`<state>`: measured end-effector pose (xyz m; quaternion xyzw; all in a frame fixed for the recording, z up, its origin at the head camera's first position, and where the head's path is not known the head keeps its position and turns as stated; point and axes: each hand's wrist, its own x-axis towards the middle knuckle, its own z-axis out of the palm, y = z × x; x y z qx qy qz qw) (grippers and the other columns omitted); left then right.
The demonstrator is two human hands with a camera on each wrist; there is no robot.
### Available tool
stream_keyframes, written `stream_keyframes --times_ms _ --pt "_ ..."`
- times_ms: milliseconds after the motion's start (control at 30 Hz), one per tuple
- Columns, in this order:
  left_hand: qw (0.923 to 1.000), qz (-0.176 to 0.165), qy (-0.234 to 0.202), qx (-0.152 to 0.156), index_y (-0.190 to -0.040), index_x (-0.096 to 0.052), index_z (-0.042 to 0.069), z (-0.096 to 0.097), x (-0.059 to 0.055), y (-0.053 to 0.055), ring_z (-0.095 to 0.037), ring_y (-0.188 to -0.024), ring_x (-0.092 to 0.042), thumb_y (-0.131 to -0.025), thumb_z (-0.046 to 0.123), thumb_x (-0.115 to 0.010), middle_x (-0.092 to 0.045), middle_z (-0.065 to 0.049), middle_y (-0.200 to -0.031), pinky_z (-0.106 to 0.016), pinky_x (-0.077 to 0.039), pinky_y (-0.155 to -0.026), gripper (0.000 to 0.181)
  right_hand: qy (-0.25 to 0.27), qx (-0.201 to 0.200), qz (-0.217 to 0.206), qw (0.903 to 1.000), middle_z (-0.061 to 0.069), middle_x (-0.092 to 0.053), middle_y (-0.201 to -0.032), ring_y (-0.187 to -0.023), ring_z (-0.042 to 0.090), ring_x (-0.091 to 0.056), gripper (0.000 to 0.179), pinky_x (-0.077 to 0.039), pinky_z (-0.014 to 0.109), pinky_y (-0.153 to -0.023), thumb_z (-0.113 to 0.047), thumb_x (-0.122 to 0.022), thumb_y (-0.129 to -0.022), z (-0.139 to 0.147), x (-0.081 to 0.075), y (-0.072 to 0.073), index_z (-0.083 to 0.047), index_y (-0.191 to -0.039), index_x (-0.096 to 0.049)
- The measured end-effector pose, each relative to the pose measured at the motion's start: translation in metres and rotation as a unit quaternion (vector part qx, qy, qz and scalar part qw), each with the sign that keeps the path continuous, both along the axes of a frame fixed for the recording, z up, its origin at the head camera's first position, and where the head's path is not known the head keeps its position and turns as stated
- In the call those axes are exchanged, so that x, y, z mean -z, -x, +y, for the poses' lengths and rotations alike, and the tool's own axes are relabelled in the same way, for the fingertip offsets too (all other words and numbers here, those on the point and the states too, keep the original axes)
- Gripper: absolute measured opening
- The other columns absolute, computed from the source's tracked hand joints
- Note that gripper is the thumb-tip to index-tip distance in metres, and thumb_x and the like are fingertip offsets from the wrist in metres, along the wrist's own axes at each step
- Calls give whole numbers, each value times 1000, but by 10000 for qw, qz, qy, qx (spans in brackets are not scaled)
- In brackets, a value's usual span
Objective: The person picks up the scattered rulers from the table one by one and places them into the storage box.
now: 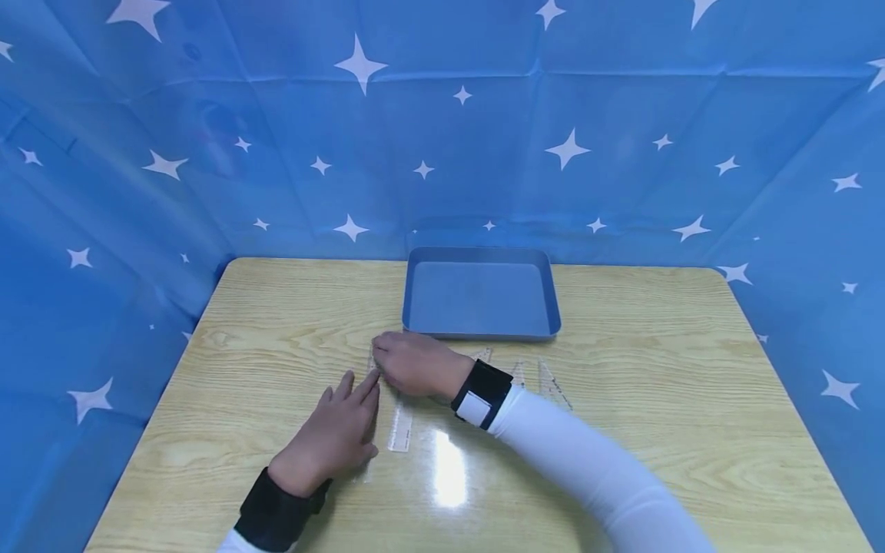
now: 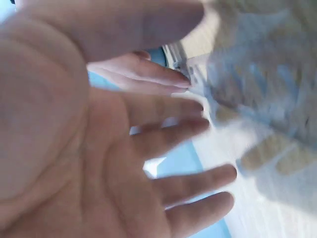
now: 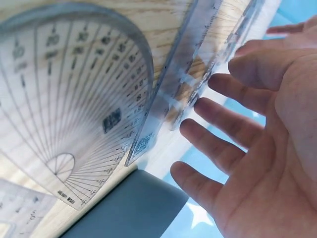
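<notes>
Over the left-middle of the table, my left hand (image 1: pixel 335 430) has its fingers extended beside a clear ruler that it partly hides. In the left wrist view, the left fingers (image 2: pixel 195 178) look spread and fairly straight, with the clear ruler (image 2: pixel 267 84) blurred beyond them. My right hand (image 1: pixel 418 365) reaches across to the ruler's far end, its fingertips (image 3: pixel 190 129) at the edge of the clear ruler (image 3: pixel 213 64). Another clear ruler (image 1: pixel 401 426) lies just right of the left hand. A clear protractor (image 3: pixel 79 104) shows large in the right wrist view.
Behind the hands, a blue-grey tray (image 1: pixel 480 336) stands at the table's back edge. A clear set square (image 1: pixel 553 388) and other clear pieces lie right of the right wrist, partly behind the sleeve. A blue star-patterned curtain (image 1: pixel 477 184) hangs behind the wooden table (image 1: pixel 691 399).
</notes>
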<state>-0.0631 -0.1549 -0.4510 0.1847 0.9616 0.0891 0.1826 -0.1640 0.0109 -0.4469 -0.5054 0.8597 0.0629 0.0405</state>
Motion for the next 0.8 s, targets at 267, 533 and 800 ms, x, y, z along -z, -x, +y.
stream_keyframes --times_ms 267,533,800 --pt "9999 63 11 -94 -151 -44 -8 -18 -3 -2 -60 -145 -29 -81 -3 -68 -34 -19 -166 -75 -35 -108 74 -389 67 -34 9992 2 -52 -154 -145 19 -48 42 -45 46 -114 -18 -51 -106 -9 11 -2 -17 -148 -56" --pt "9930 946 -171 -681 -123 -60 -13 -26 7 -7 -50 -111 -56 -85 20 -82 -57 -27 -131 -59 -52 -90 55 -395 105 60 9991 2 -54 -150 -137 22 -55 40 -45 49 -114 -20 -48 -107 -9 15 -9 -20 -146 -57" --pt "9796 1516 -240 -1297 -86 -54 -8 -21 14 -5 -31 -68 -49 -83 4 -77 -49 -17 -81 -43 -48 -52 26 -211 -5 232 9995 2 -61 -135 -121 19 -62 36 -53 41 -104 -16 -52 -104 -8 14 -10 -18 -138 -63"
